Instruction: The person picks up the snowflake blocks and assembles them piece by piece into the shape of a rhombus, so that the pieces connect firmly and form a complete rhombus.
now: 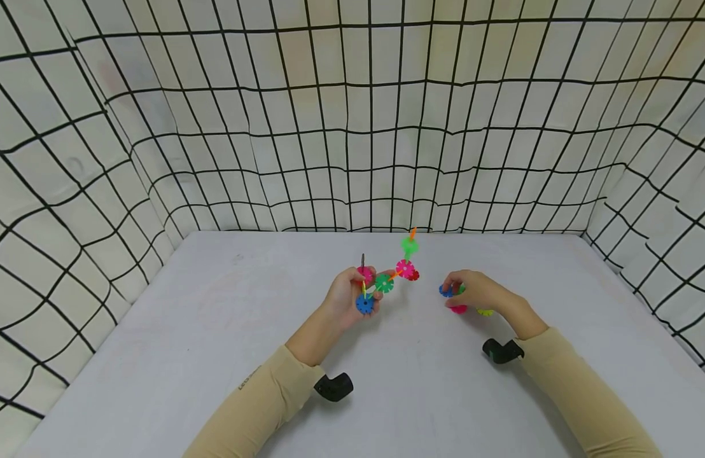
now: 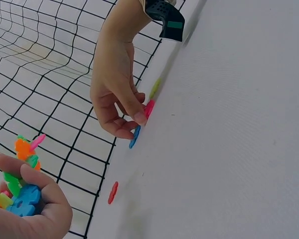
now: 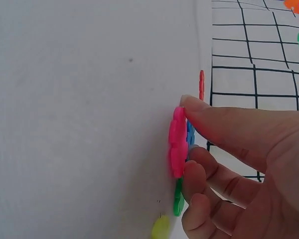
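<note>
In the head view my left hand point(image 1: 348, 299) holds a chain of joined notched plastic discs. A blue disc point(image 1: 364, 304) and a pink disc point(image 1: 366, 275) sit at the fingers. From there a green disc point(image 1: 384, 283), another pink disc point(image 1: 405, 269) and a light green disc point(image 1: 410, 245) reach up and right. My right hand point(image 1: 480, 292) is low over the table, thumb and forefinger pinching a loose blue disc point(image 1: 445, 291). Just under this hand lie a pink disc point(image 3: 178, 143) and a green disc point(image 3: 178, 197), partly covered in the head view.
A yellow disc point(image 1: 485, 312) lies beside the right hand. One red disc point(image 2: 113, 192) rests on the white table point(image 1: 215, 331), between the hands. Black netting point(image 1: 369, 127) rises behind and along both sides. Each sleeve end carries a black wrist piece point(image 1: 334, 387).
</note>
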The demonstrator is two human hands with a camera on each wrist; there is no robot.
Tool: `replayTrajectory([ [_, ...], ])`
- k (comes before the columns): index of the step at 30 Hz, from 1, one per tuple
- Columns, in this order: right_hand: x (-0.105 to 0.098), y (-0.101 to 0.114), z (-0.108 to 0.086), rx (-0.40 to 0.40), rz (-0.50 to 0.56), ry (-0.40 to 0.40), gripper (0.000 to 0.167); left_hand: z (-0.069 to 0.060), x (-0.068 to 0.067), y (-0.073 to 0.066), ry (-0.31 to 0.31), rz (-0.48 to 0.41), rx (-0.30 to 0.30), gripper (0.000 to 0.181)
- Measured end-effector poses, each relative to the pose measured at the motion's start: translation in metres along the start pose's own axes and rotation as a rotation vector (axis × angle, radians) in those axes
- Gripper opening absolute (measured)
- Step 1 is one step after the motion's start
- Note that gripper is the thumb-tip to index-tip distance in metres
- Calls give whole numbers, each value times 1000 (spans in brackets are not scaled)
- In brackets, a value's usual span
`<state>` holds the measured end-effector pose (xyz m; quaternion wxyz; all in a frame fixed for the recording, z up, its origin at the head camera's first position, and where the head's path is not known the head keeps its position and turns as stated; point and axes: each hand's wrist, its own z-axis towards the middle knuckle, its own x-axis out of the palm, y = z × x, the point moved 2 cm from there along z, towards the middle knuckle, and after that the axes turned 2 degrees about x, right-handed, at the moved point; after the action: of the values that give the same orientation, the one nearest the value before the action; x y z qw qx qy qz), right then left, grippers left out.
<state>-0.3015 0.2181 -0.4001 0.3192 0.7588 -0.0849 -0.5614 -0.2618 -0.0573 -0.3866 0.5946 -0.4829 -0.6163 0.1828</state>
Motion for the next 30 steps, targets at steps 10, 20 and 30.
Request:
replayTrajectory([
  [10, 2, 7, 1, 30, -6, 6, 33, 0, 3, 0, 23, -19, 4, 29],
  [20, 0, 10, 6, 108, -11, 6, 47, 1, 5, 2, 38, 7, -2, 23],
  [30, -5, 3, 7, 120, -38, -2, 43, 1, 3, 2, 45, 10, -12, 21],
])
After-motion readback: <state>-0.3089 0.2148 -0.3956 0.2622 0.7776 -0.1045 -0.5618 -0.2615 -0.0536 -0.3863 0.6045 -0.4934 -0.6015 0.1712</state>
